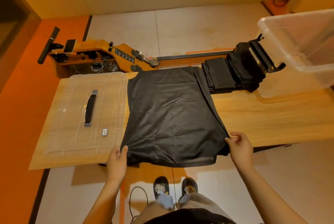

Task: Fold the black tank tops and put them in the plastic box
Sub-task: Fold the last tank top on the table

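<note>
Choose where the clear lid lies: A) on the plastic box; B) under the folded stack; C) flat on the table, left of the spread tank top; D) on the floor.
C: the lid rests flat on the table, left of the spread tank top; the plastic box stands open.

Bare table (271, 115) lies right of the spread top (168, 115) (lid (86, 111) blocks left).

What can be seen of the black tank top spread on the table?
The black tank top is thin, faintly shiny fabric, spread flat with light wrinkles on the wooden table, its near hem hanging over the edge. The left hand pinches its near left corner, the right hand its near right corner.
</note>
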{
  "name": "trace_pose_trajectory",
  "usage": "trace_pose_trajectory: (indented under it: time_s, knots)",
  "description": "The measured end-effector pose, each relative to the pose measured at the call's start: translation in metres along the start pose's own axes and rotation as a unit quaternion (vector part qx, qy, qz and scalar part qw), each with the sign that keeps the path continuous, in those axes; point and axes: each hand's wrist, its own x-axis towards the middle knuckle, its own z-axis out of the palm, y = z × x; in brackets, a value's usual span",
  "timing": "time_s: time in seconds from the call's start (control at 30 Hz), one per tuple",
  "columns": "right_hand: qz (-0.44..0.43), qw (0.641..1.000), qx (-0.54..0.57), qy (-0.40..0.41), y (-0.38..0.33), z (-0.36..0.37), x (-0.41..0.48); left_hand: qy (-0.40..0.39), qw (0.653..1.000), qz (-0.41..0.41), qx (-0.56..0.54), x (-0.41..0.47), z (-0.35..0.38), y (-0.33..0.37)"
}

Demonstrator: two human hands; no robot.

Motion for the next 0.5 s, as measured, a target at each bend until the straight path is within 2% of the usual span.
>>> trace_pose_trajectory:
  time_s: [0.17,0.4,0.5]
  knots:
    - [0.000,1.000,0.010,0.021,0.003,-0.012,0.002,0.046,0.998,0.001,-0.033,0.003,-0.005,-0.008]
    - [0.048,0.995,0.081,0.009,0.004,-0.009,-0.012,0.035,0.996,-0.048,-0.070,-0.005,-0.003,-0.023]
    - [0.086,0.983,0.153,-0.051,-0.002,-0.017,-0.018,0.039,0.993,-0.065,-0.091,-0.005,-0.009,-0.031]
